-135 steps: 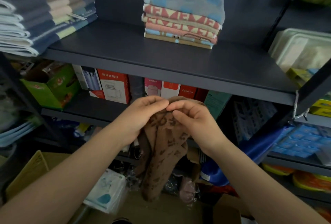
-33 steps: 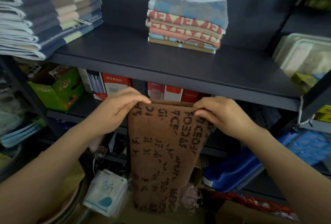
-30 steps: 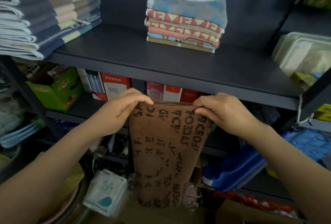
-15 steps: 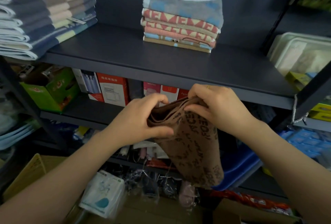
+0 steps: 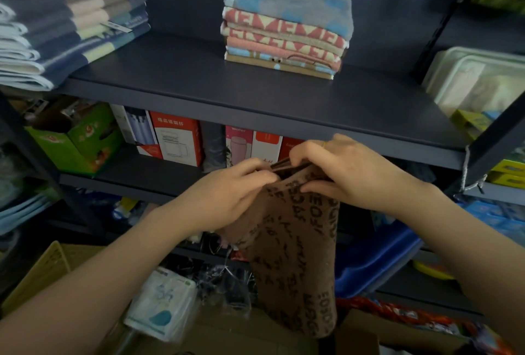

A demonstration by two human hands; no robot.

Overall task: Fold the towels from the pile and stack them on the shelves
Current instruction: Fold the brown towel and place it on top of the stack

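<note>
The fingers (image 5: 264, 174) of both hands pinched the gathered top edges of a brown lettered towel (image 5: 298, 255), the left hand (image 5: 227, 195) and right hand (image 5: 341, 173) meeting in front of the shelf (image 5: 255, 104). It hung doubled lengthwise, soft and limp, its fold apparently unfinished. A stack of folded towels (image 5: 287, 33) already sat on that shelf; the pile itself was not visible.

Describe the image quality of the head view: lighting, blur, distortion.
Head view: dim, soft light, with the lower shelves in shadow; wide-angle lens bows the shelf edge; the brown towel and both hands, left and right, look slightly soft; the white packet at the bottom is smeared; no strong glare.
</note>
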